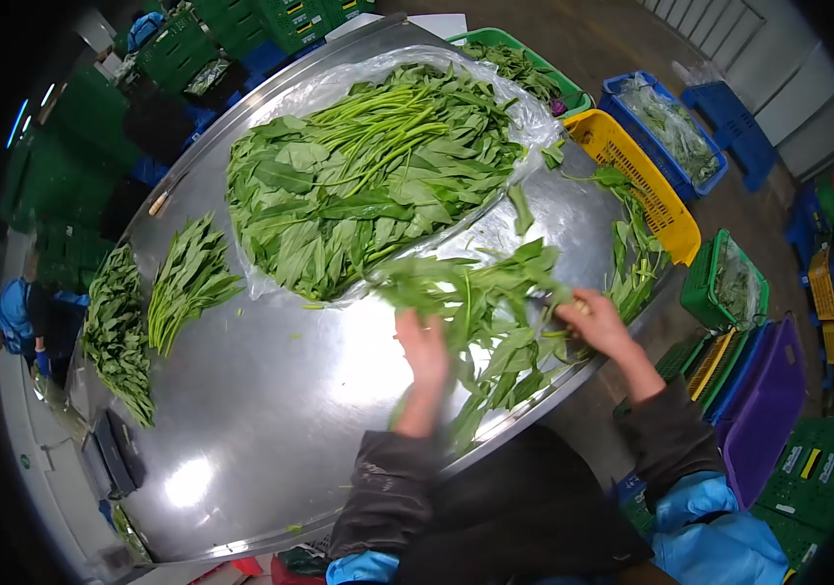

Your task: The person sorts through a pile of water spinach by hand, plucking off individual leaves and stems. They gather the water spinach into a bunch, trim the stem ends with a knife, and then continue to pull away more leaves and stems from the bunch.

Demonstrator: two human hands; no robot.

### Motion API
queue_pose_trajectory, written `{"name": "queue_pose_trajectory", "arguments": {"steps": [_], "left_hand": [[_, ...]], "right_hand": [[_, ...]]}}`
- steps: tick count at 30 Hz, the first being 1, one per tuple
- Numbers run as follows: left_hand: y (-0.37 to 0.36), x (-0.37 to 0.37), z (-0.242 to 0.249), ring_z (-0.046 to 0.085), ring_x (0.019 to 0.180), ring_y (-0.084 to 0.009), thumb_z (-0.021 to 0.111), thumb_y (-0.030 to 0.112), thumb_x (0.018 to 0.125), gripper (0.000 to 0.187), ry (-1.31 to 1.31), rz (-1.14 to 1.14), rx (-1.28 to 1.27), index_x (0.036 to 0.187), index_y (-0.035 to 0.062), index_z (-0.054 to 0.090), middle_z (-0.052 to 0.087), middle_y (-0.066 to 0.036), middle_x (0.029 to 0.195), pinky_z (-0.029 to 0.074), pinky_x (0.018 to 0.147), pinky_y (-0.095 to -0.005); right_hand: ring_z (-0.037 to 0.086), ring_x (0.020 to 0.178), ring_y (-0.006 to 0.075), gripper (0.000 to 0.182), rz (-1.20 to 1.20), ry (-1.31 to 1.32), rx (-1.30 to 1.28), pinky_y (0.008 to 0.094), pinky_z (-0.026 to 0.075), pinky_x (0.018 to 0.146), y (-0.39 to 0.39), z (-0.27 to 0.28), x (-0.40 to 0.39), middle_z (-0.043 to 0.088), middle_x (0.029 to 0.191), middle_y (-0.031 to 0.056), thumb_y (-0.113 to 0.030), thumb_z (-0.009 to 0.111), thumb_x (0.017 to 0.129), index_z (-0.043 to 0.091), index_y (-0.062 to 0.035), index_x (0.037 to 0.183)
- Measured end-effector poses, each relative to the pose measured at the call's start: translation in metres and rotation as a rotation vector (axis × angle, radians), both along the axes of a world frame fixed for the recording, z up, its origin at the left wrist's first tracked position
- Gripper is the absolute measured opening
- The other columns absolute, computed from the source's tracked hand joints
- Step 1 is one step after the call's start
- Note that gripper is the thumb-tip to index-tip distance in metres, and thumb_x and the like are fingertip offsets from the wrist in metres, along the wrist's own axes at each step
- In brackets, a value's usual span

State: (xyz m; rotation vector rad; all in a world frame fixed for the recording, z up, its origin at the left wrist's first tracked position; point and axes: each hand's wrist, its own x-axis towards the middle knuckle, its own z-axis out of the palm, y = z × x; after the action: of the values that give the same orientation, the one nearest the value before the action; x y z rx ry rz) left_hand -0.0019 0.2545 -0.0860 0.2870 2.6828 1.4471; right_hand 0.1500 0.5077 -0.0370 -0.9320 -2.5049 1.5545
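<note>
While the left hand [424,351] blurs at the lower edge of the loose greens [504,283] in the centre of the frame, whether its fingers are spread or together cannot be told. The right hand [597,322], right of centre, has its fingers curled closed around what looks like a small tool [581,306], against the right side of those greens. All lie on one metal surface [241,429], together with one large heap [378,175] on clear plastic at upper centre and two bundles [193,278] side by side at left. One pale handle [158,203] shows above them. Beyond the surface, from upper centre to right, stand one yellow crate [665,200], one blue crate [665,127] and two green crates [727,283] holding greens. One other person [15,317] is at far left.
</note>
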Motion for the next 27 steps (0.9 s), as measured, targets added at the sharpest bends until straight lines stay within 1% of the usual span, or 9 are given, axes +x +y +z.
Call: {"name": "queue_pose_trajectory", "arguments": {"steps": [4, 6, 8, 10, 12, 14, 17, 21, 27], "left_hand": [[-0.001, 0.012, 0.035, 0.040, 0.126, -0.0401, 0.061, 0.022, 0.084, 0.049, -0.047, -0.373, 0.092, 0.123, -0.0043, 0.049, 0.044, -0.027, 0.133, 0.030, 0.107, -0.0420], [-0.033, 0.011, 0.060, 0.042, 0.125, -0.0395, 0.063, 0.020, 0.082, 0.048, -0.056, -0.463, 0.024, 0.124, 0.0006, 0.051, 0.045, -0.025, 0.133, 0.032, 0.107, -0.0411], [-0.091, 0.017, 0.079, 0.052, 0.115, -0.0354, 0.063, 0.018, 0.082, 0.042, -0.164, -0.377, -0.082, 0.117, -0.0018, 0.053, 0.053, -0.024, 0.124, 0.042, 0.096, -0.0401], [-0.154, 0.035, 0.068, 0.063, 0.085, -0.0334, 0.063, 0.019, 0.083, 0.036, -0.175, -0.245, -0.201, 0.111, -0.0021, 0.057, 0.064, -0.018, 0.093, 0.050, 0.080, -0.0388], [-0.203, 0.064, 0.053, 0.064, 0.077, -0.0270, 0.065, 0.023, 0.084, 0.039, -0.446, -0.224, -0.189, 0.113, -0.0006, 0.056, 0.064, -0.014, 0.082, 0.051, 0.075, -0.0361], [-0.219, 0.094, 0.042, 0.064, 0.074, -0.0204, 0.067, 0.025, 0.083, 0.045, -0.673, -0.283, -0.207, 0.118, 0.0004, 0.052, 0.065, -0.012, 0.079, 0.051, 0.072, -0.0336], [-0.190, 0.115, 0.030, 0.064, 0.080, -0.0207, 0.068, 0.021, 0.083, 0.052, -0.601, -0.363, -0.003, 0.125, 0.0004, 0.046, 0.065, -0.011, 0.089, 0.051, 0.075, -0.0343], [-0.102, 0.104, 0.056, 0.057, 0.081, -0.0126, 0.065, 0.004, 0.084, 0.047, -0.648, -0.421, 0.257, 0.127, 0.0027, 0.046, 0.058, -0.005, 0.094, 0.047, 0.077, -0.0259], [-0.047, 0.038, 0.078, 0.062, 0.091, -0.0142, 0.067, 0.005, 0.081, 0.040, -0.295, -0.596, 0.043, 0.119, 0.0036, 0.056, 0.066, -0.009, 0.102, 0.050, 0.073, -0.0258]], "right_hand": [[0.052, 0.055, 0.0122, 0.036, -0.222, -0.045, -0.424, 0.0287, 0.043, 0.048, -0.017, 0.039, -0.001, 0.053, 0.074, 0.0028, -0.035, 0.059, 0.090, 0.058, -0.0034, 0.109], [0.044, 0.046, 0.0071, 0.034, -0.388, 0.140, -0.983, 0.0242, 0.036, 0.042, -0.054, 0.033, -0.009, 0.050, 0.068, -0.0013, -0.033, 0.058, 0.092, 0.056, -0.0053, 0.112], [0.044, 0.050, 0.0081, 0.037, -0.355, 0.323, -1.130, 0.0229, 0.035, 0.043, -0.111, 0.045, -0.011, 0.051, 0.071, -0.0008, -0.034, 0.058, 0.092, 0.055, -0.0039, 0.114], [0.051, 0.057, 0.0090, 0.034, -0.285, 0.280, -1.127, 0.0239, 0.041, 0.047, -0.158, 0.025, -0.009, 0.053, 0.075, 0.0009, -0.031, 0.056, 0.093, 0.055, -0.0041, 0.114], [0.057, 0.068, 0.0114, 0.032, -0.137, 0.115, -1.071, 0.0260, 0.049, 0.056, -0.203, 0.017, -0.011, 0.056, 0.083, 0.0035, -0.028, 0.056, 0.094, 0.054, -0.0050, 0.116], [0.061, 0.074, 0.0132, 0.031, 0.036, 0.065, -1.343, 0.0279, 0.053, 0.063, -0.234, 0.000, -0.012, 0.058, 0.092, 0.0062, -0.022, 0.057, 0.093, 0.054, -0.0037, 0.117], [0.063, 0.080, 0.0168, 0.030, 0.042, -0.105, -1.370, 0.0284, 0.054, 0.064, -0.243, -0.026, -0.013, 0.059, 0.101, 0.0086, -0.019, 0.056, 0.092, 0.054, -0.0026, 0.117], [0.067, 0.082, 0.0252, 0.031, -0.004, 0.021, -1.087, 0.0352, 0.056, 0.069, -0.150, -0.047, -0.023, 0.063, 0.099, 0.0145, -0.018, 0.054, 0.091, 0.053, 0.0027, 0.115], [0.067, 0.080, 0.0266, 0.031, -0.403, 0.250, -0.880, 0.0360, 0.057, 0.069, 0.053, -0.038, -0.038, 0.064, 0.095, 0.0168, -0.021, 0.054, 0.091, 0.053, 0.0039, 0.108]]}}
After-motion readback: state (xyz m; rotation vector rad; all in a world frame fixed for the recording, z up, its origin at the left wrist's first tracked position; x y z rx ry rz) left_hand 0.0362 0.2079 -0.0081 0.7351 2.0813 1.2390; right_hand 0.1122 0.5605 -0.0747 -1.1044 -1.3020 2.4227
